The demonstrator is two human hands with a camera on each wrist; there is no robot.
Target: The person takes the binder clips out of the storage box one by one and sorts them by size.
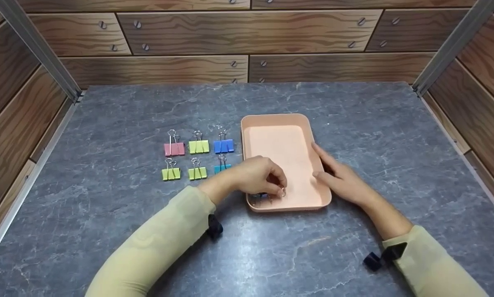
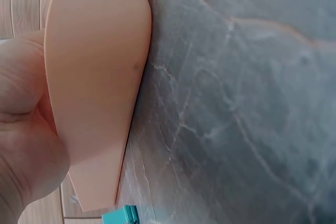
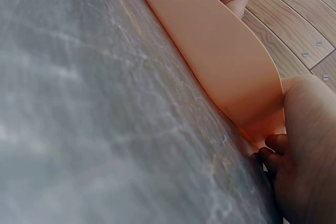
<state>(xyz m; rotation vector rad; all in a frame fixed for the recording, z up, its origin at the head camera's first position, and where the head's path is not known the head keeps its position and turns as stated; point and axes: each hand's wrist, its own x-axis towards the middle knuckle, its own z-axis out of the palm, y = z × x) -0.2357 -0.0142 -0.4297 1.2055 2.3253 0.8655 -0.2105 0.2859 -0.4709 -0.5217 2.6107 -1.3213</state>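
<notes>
A peach tray (image 1: 280, 140) lies on the table in the head view. My left hand (image 1: 257, 175) reaches over its left rim, finger and thumb pinching the wire handle of a binder clip (image 1: 283, 192); its body is mostly hidden. Beside those fingers, in the tray's near left corner, lies a dark binder clip (image 1: 262, 195), partly covered by the hand. My right hand (image 1: 346, 181) holds the tray's right side; in the right wrist view its fingers curl in low against the tray wall (image 3: 220, 61). The left wrist view shows the left hand (image 2: 26, 124) over the rim.
Left of the tray, several binder clips stand in two rows: pink (image 1: 174, 149), yellow-green (image 1: 199, 146) and blue (image 1: 223, 146) behind, two yellow-green (image 1: 171, 174) and a teal one (image 1: 222, 168) in front. Wood-patterned walls (image 1: 247, 33) surround the grey marbled table (image 1: 148, 111).
</notes>
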